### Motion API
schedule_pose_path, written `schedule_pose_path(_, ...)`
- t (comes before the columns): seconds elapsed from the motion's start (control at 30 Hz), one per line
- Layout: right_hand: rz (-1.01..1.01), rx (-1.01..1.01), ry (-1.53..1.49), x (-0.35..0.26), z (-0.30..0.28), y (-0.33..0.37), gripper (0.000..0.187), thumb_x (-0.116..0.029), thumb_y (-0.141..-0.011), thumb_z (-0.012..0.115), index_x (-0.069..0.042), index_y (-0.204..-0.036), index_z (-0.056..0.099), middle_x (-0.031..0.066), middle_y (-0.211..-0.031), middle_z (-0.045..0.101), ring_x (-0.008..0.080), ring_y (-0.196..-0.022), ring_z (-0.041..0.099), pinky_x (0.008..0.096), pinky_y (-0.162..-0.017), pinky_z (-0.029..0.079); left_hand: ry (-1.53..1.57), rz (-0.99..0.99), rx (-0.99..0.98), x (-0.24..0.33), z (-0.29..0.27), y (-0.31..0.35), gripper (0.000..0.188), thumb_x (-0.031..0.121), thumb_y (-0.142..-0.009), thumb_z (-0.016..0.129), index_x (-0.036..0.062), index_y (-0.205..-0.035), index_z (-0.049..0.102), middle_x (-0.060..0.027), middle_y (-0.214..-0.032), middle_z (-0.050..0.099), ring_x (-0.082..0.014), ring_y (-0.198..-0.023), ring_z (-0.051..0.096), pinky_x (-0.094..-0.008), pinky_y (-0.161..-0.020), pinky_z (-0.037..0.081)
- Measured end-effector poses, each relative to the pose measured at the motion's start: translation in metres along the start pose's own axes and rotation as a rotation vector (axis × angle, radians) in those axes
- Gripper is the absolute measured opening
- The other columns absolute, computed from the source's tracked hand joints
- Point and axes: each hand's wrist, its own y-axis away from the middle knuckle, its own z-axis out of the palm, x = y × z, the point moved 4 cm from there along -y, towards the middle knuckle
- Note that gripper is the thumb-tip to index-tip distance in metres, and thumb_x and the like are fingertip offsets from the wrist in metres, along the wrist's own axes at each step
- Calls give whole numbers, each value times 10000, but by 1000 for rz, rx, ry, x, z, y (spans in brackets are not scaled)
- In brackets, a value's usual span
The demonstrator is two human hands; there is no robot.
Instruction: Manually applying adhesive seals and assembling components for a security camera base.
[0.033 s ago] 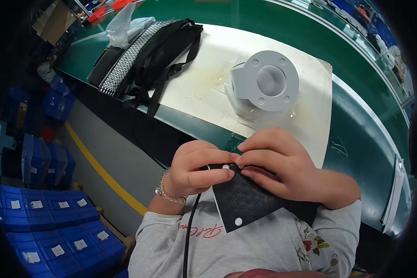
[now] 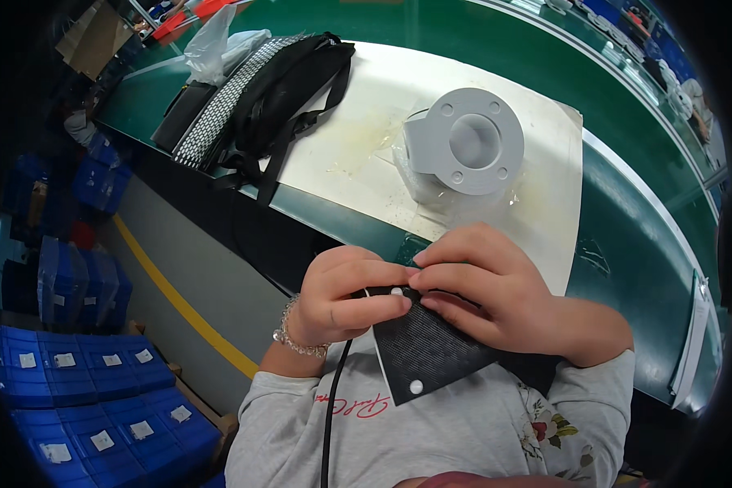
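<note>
A flat black textured piece [image 2: 431,350] with a pale edge and small white round spots hangs tilted in front of my shirt, close to the bench edge. My left hand [image 2: 346,294] pinches its upper left corner, beside one white spot. Fingers of my right hand [image 2: 492,289] grip the same upper edge, the fingertips of both hands meeting there. What lies between the fingertips is hidden. Beyond my hands stands a grey round fitting [image 2: 473,142] with a flanged ring and a hollow centre, its lower part wrapped in clear plastic.
A white board [image 2: 366,89] covers part of the green bench [image 2: 626,211]. A black strapped bag [image 2: 281,106] lies at the far left beside a plastic bag [image 2: 211,53]. Blue bins [image 2: 98,370] stack at the lower left. A black cable [image 2: 332,415] hangs down my front.
The black piece has shifted very slightly, its lower corner moving a little up and left. Both hands keep their hold.
</note>
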Motion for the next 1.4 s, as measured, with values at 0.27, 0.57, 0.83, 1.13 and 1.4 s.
schedule_pose_path(0.27, -75, 80, 127, 4, 8, 3, 232, -54, -637, 681, -70, -853, 599, 63, -947, 566, 227, -845, 538, 325, -705, 410, 73, -88, 33, -11, 8, 6, 193, -23, -604, 615, 54, -765, 542, -136, -864, 610, -214, -584, 565, -276, -483, 438)
schedule_pose_path(0.57, -173, 47, 46, 12, 6, 7, 360, -33, -620, 681, -61, -935, 507, 132, -1037, 514, 245, -888, 537, 339, -740, 414, 191, -219, 119, -23, 12, 22, 315, -15, -684, 639, 65, -900, 424, -151, -871, 624, -212, -612, 588, -275, -524, 455)
schedule_pose_path(0.83, 171, -49, -245, 21, 9, 10, 517, 23, -664, 684, -43, -1091, 402, 140, -964, 545, 229, -792, 572, 322, -644, 462, 100, -204, 210, -12, -4, 21, 244, 125, -757, 610, 64, -919, 439, -181, -842, 617, -216, -653, 599, -280, -583, 471)
schedule_pose_path(1.13, -92, 30, 86, 16, 4, 5, 521, 7, -668, 685, -37, -1110, 413, 141, -883, 566, 262, -693, 571, 323, -551, 465, 613, -896, 118, -17, 12, 31, 499, 73, -668, 711, 6, -1104, 477, -96, -977, 566, -128, -927, 527, -248, -808, 408)
schedule_pose_path(1.4, -20, 194, -14, 15, -7, 5, 547, 20, -665, 680, -42, -1136, 407, 131, -917, 568, 253, -755, 568, 323, -638, 456, 119, -666, 186, -16, 7, 31, 231, -10, -700, 661, 13, -901, 548, -59, -731, 589, -93, -600, 530, -206, -535, 412)
